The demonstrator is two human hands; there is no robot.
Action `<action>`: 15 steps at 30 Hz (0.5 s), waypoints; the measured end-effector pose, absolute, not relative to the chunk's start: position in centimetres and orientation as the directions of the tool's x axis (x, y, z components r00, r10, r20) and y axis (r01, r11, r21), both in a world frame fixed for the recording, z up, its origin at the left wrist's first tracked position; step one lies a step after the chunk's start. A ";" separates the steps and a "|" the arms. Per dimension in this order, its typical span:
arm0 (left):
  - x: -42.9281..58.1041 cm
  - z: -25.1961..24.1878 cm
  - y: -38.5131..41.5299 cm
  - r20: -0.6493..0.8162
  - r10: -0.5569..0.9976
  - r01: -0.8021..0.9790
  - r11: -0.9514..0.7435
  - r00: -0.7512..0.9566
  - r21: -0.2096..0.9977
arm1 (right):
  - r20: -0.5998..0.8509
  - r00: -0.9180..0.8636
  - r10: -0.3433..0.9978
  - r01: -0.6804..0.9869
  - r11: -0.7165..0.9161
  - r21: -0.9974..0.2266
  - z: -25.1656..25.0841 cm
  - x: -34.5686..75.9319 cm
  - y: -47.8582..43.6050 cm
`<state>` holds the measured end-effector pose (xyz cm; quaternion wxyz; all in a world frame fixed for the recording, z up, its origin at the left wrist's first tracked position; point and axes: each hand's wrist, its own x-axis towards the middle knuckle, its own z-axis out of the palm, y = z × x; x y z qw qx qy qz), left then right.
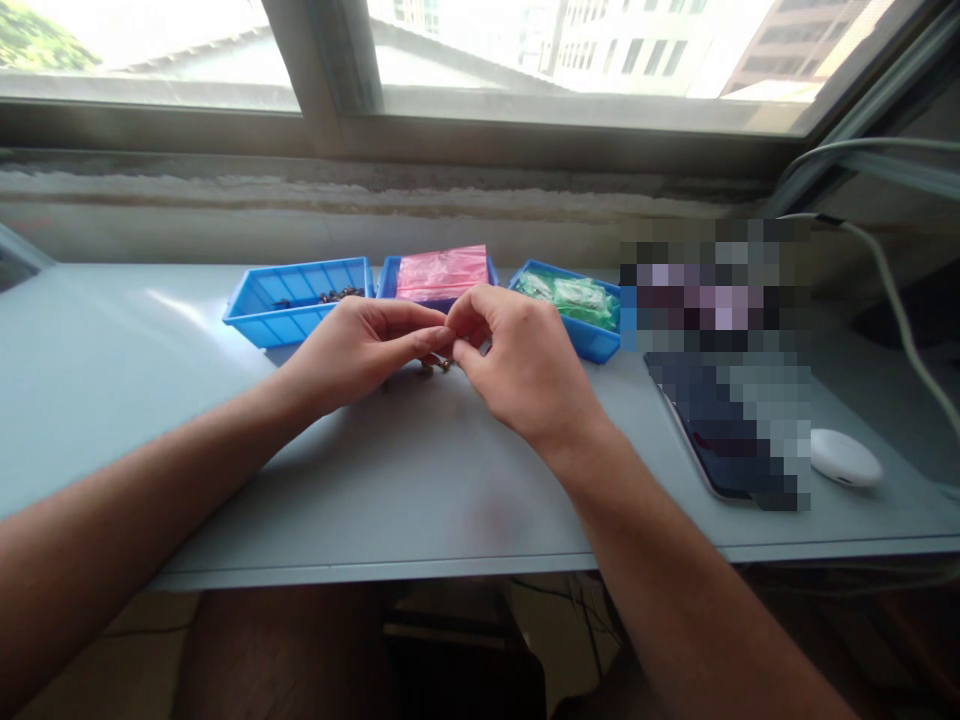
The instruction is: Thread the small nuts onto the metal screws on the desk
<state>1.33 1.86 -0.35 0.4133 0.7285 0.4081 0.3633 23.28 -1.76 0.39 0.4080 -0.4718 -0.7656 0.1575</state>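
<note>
My left hand (375,345) and my right hand (514,355) meet fingertip to fingertip above the table, both pinched closed. Whatever sits between their fingertips is too small and too covered to name. Just below the fingers are a few small brass-coloured metal pieces (436,365), partly hidden by the hands. Behind my left hand, a blue bin (300,292) holds small dark metal parts (341,296). Pink plastic bags (442,272) lie in a middle blue bin (386,277). To the right, green plastic bags (574,298) fill another blue bin (596,343).
A dark phone (697,430) lies on the pale table (360,520) at the right, partly pixelated. Beside it rests a white rounded case (847,458). A blurred-out patch covers objects behind the phone. A white cable (892,270) hangs at the right, and a window frame (480,135) runs behind.
</note>
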 end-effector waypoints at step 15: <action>1.8 -0.6 1.7 0.215 0.912 0.295 -0.325 0.350 0.898 | 0.417 -0.214 0.883 0.595 0.457 -0.662 0.2 23.1 -1.7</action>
